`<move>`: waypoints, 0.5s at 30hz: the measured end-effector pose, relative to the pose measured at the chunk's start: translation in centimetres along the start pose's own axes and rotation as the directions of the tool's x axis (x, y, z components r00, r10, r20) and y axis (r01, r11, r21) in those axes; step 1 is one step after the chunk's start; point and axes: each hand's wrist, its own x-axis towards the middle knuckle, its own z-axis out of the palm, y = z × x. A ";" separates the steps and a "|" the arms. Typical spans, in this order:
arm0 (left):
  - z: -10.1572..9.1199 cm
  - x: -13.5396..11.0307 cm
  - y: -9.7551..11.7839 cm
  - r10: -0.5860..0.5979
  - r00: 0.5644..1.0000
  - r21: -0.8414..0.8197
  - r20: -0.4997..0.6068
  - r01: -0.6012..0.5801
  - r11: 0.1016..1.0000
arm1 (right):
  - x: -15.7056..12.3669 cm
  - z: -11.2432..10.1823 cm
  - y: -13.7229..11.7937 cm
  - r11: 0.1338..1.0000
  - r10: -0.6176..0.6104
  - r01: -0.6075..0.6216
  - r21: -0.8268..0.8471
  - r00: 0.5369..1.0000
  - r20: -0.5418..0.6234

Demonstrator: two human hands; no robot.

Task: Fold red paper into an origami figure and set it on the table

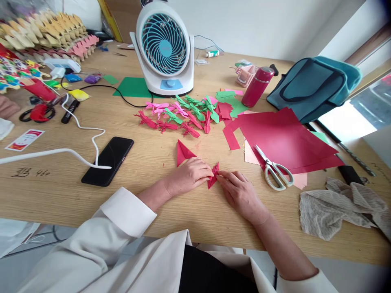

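Note:
Between my two hands is a small folded piece of red paper (213,176), low over the wooden table. My left hand (195,173) pinches its left side with thumb and fingertips. On the right side, my right hand (238,187) grips it between thumb and bent fingers. The fingertips cover part of the folds. Another red paper triangle (184,152) with crease lines lies just beyond my left hand. Several folded paper figures in red (190,129), green (195,109) and pink (159,107) lie in a group farther back.
White-handled scissors (275,173) lie partly on red paper sheets (284,138) at right. A phone (108,160) with a white cable is at left. A fan (165,49), a red bottle (258,86) and a teal bag (314,85) stand behind. A crumpled cloth (339,207) lies front right.

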 end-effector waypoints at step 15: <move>0.9 1.7 -0.2 -0.236 0.971 -0.181 -0.024 0.228 0.957 | 0.1 -0.2 0.1 0.999 -0.011 0.010 0.038 0.999 0.030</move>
